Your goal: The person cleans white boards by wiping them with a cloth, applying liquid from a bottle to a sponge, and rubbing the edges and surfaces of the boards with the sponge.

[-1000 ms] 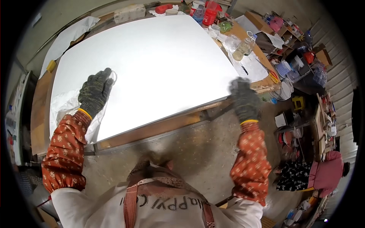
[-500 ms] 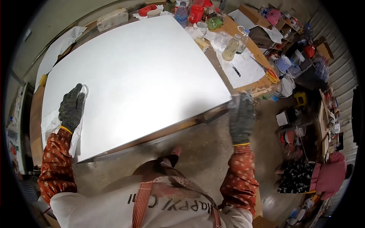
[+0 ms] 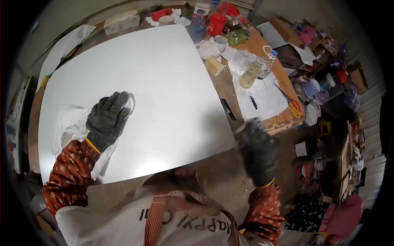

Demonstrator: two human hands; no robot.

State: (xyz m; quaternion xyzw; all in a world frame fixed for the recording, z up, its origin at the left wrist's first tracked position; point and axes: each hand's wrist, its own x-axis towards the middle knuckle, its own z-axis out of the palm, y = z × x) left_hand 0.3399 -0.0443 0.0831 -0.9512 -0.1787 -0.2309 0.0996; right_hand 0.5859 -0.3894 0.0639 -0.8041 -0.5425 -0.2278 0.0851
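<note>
As the head view shows, our left hand [image 3: 106, 119] lies flat, fingers together, on a white cloth [image 3: 76, 117] near the left edge of the white panel [image 3: 164, 78] on the table [image 3: 283, 120]. Beside its near right corner, our blurred right hand's [image 3: 258, 153] grip is unclear; floor [image 3: 221, 180] opens below.

plain wall [image 3: 67, 21], upper left | ribbed wall [image 3: 371, 162], right | concrete floor [image 3: 221, 175] | wooden bench [image 3: 258, 41]
</note>
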